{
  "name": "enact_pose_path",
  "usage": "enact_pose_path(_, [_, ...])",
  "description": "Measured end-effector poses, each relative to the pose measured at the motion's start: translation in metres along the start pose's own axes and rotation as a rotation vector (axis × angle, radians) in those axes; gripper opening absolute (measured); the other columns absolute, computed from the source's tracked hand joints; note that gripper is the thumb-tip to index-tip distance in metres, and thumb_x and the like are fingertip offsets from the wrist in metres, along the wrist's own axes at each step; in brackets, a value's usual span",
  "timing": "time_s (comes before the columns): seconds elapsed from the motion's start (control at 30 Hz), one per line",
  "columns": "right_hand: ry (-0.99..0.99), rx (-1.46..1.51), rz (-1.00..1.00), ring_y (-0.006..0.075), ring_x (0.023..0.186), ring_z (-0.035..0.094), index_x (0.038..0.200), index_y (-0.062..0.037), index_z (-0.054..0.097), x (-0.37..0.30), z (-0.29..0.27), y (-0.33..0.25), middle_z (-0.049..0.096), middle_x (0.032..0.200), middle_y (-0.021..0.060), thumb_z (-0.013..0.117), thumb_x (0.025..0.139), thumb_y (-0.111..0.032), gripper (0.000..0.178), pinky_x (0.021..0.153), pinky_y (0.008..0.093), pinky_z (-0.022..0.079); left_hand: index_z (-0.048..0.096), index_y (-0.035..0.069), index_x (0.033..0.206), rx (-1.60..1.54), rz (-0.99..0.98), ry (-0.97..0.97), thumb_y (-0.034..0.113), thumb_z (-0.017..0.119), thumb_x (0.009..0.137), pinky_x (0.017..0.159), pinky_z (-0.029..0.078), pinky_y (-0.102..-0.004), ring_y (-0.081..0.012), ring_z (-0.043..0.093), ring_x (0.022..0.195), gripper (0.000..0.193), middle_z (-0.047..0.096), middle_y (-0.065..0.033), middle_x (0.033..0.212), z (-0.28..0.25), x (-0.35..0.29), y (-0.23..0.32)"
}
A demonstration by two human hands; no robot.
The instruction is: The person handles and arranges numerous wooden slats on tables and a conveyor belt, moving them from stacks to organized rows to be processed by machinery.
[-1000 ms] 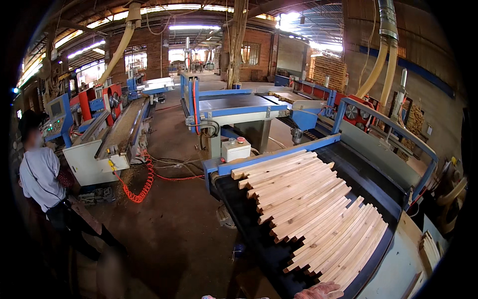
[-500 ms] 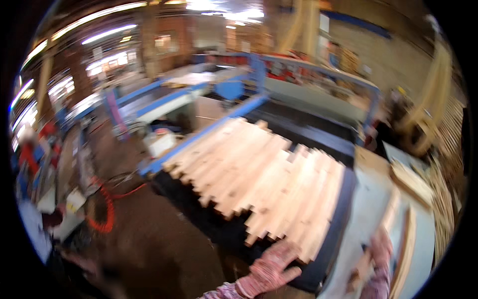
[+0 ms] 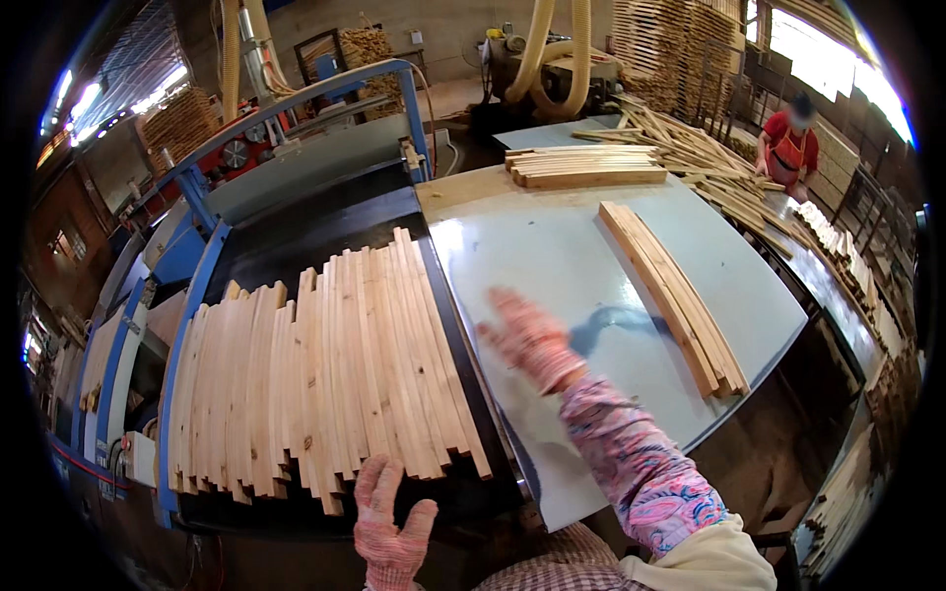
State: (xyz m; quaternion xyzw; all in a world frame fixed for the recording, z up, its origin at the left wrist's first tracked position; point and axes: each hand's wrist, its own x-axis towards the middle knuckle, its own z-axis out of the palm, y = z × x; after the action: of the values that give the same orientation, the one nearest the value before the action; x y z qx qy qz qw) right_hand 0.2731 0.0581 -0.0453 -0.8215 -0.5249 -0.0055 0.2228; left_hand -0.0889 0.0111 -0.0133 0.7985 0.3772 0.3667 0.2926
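Wooden strips (image 3: 325,364) lie side by side in a wide row on the black conveyor belt (image 3: 345,219), their ends uneven. At the near ends of the strips is my left hand (image 3: 392,532), in a pink-and-white knitted glove; its fingers are spread, the fingertips by the ends, and nothing is held. My right hand (image 3: 530,340), gloved alike and blurred, is over the grey sheet-topped table (image 3: 522,236), empty with its fingers stretched toward the row. A few longer strips (image 3: 675,295) lie together on that table, to the right of this hand.
A stack of strips (image 3: 586,165) sits at the table's far edge. Beyond it is a heap of loose strips (image 3: 690,158). A blue machine frame (image 3: 296,103) spans the belt's far end. A co-worker in red (image 3: 790,148) stands far right.
My view has swung to the right, bringing the co-worker and more of the table in. My right hand has moved from the strips on the table toward the belt. My left hand stays near the strip ends.
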Motion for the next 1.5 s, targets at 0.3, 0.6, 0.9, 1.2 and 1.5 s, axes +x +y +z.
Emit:
enact_pose_path(0.3, [0.35, -1.143, 0.506, 0.0328, 0.124, 0.06, 0.139, 0.0059, 0.05, -0.037, -0.017, 0.3, 0.061, 0.135, 0.0164, 0.047, 0.101, -0.017, 0.044, 0.099, 0.0439, 0.052, 0.061, 0.0, 0.137, 0.01, -0.106, 0.052, 0.011, 0.08, 0.081, 0.112, 0.043, -0.0422, -0.0315, 0.054, 0.132, 0.06, 0.054, -0.0193, 0.145, 0.001, -0.005, -0.006])
enact_pose_path(0.6, [-0.061, -0.667, -0.231, 0.0248, 0.087, 0.063, 0.076, -0.0158, 0.073, 0.007, -0.039, 0.092, 0.066, 0.086, 0.0079, 0.067, 0.08, -0.02, 0.008, 0.067, 0.0441, 0.055, 0.06, 0.002, 0.138, -0.078, -0.207, 0.084, 0.015, 0.08, 0.085, 0.111, 0.043, -0.0405, -0.0318, 0.053, 0.132, 0.058, 0.054, -0.0164, 0.145, 0.004, -0.006, 0.008])
enact_pose_path(0.9, [-0.55, 0.147, 0.411, 0.0351, 0.123, 0.064, 0.131, -0.0048, 0.064, 0.047, 0.029, -0.077, 0.061, 0.138, 0.0139, 0.049, 0.1, -0.06, 0.065, 0.095, 0.053, 0.055, 0.057, 0.002, 0.142, 0.148, -0.072, 0.089, 0.005, 0.071, 0.092, 0.112, 0.043, -0.0406, -0.033, 0.054, 0.132, 0.052, 0.057, -0.0181, 0.144, -0.027, -0.009, 0.009])
enact_pose_path(1.2, [-0.178, -0.323, -0.42, 0.0328, 0.103, 0.068, 0.127, -0.0193, 0.067, 0.031, 0.085, -0.035, 0.07, 0.112, 0.012, 0.048, 0.101, -0.028, 0.033, 0.089, 0.0472, 0.056, 0.056, -0.003, 0.138, 0.21, -0.29, 0.473, 0.008, 0.068, 0.089, 0.113, 0.04, -0.041, -0.035, 0.054, 0.131, 0.052, 0.057, -0.0202, 0.139, -0.127, 0.004, -0.101])
enact_pose_path(1.5, [-0.047, -0.275, -0.288, 0.0239, 0.102, 0.062, 0.121, -0.0096, 0.065, 0.027, 0.095, -0.009, 0.063, 0.11, 0.0059, 0.062, 0.091, -0.014, 0.03, 0.09, 0.0377, 0.053, 0.041, 0.005, 0.152, 1.023, -0.557, 0.583, 0.046, 0.067, 0.093, 0.119, 0.035, -0.0436, -0.0392, 0.04, 0.144, 0.076, 0.042, -0.0224, 0.156, -0.375, 0.041, -0.31])
